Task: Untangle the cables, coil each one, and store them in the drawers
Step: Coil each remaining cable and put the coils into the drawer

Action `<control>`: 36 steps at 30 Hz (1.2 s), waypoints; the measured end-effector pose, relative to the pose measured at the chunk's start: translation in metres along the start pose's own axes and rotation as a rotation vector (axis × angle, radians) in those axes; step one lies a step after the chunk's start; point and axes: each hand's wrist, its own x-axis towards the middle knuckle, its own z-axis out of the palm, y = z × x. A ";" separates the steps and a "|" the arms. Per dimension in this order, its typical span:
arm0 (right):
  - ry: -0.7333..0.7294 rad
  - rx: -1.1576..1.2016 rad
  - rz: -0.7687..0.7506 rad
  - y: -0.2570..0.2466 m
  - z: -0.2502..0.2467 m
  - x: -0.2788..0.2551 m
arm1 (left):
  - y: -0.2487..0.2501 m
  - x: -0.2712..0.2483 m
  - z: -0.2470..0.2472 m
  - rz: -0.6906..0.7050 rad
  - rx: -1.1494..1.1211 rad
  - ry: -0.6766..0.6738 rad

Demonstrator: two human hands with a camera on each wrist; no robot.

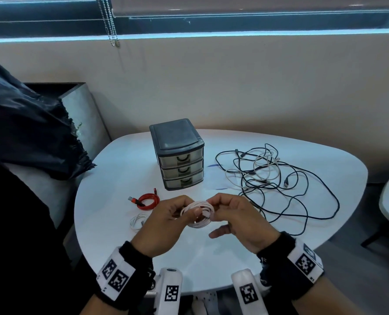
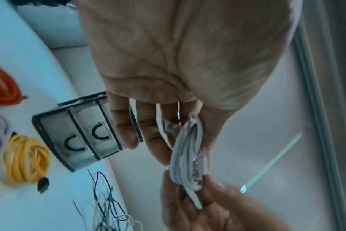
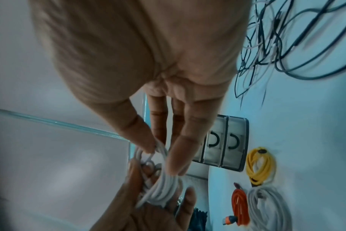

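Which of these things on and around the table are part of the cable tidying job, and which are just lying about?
Part of the job:
white coil, held by left hand and right hand
red coil
small white coil
yellow coil
tangled cables
drawer unit, all drawers closed

Just lying about:
black bag
blind chain

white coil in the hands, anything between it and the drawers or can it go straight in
No object sits on the table between the white coil and the drawer unit. But all three drawers look pushed shut, and both the left hand and right hand grip the coil, so a drawer must be opened first.
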 end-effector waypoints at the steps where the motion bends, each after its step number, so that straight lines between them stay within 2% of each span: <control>1: 0.011 -0.015 -0.010 -0.001 0.000 -0.001 | 0.001 0.000 -0.003 -0.013 -0.068 0.004; 3: 0.105 -0.151 -0.149 0.001 0.001 -0.004 | 0.004 0.001 -0.005 -0.074 -0.178 0.039; 6: 0.276 -0.769 -0.639 0.011 0.006 -0.005 | 0.006 0.001 0.005 -0.223 -0.289 0.095; 7: 0.294 -0.953 -0.753 0.016 0.007 -0.004 | 0.007 0.001 0.011 -0.251 -0.292 0.095; 8: 0.303 -1.061 -0.787 0.019 0.007 -0.003 | 0.007 0.000 0.015 -0.257 -0.270 0.085; 11: 0.328 -1.104 -0.742 0.021 0.006 -0.001 | 0.003 0.001 0.021 -0.239 -0.255 0.054; 15: 0.213 -0.958 -0.626 0.015 -0.002 0.001 | -0.002 -0.001 0.022 -0.222 -0.333 0.045; 20: 0.287 -1.027 -0.682 0.014 -0.005 0.004 | -0.003 -0.002 0.021 -0.246 -0.340 0.058; 25: 0.305 -0.709 -0.401 0.009 -0.008 0.006 | -0.002 0.000 0.023 -0.267 -0.343 0.126; 30: 0.207 -0.370 -0.185 0.008 -0.011 0.002 | -0.006 0.002 0.020 -0.252 -0.241 0.083; 33: 0.112 -0.209 -0.091 0.009 -0.015 0.003 | -0.007 -0.001 0.022 -0.265 -0.234 0.046; 36: 0.112 -0.135 -0.044 0.013 -0.018 0.003 | -0.015 -0.006 0.024 -0.249 -0.153 0.077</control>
